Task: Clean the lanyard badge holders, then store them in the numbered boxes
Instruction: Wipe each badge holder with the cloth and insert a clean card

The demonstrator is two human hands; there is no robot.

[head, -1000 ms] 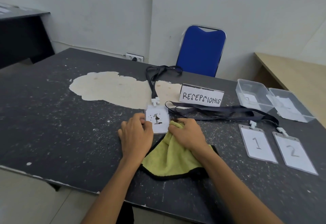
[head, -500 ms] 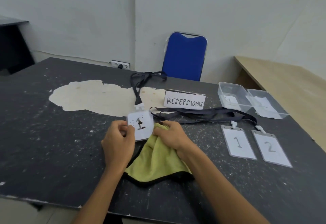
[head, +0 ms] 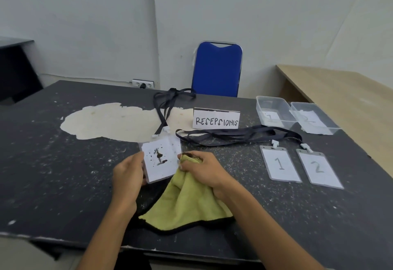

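left hand (head: pixel 127 176) pinches the stained badge (head: pixel 161 159) by its left edge, just above the table (head: pixel 53 163) — right hand (head: pixel 202 170) bunches the cloth (head: pixel 187 203) at its right edge.

Two hands and two forearms of one person, seen from above; the left hand (head: pixel 127 176) and left forearm (head: pixel 106 233) are bare down to the lower edge; the right hand (head: pixel 204 172) and right forearm (head: pixel 265 223) are bare likewise, knuckles showing as low ridges; the dark patch between the arms may be clothing, too dim to tell.
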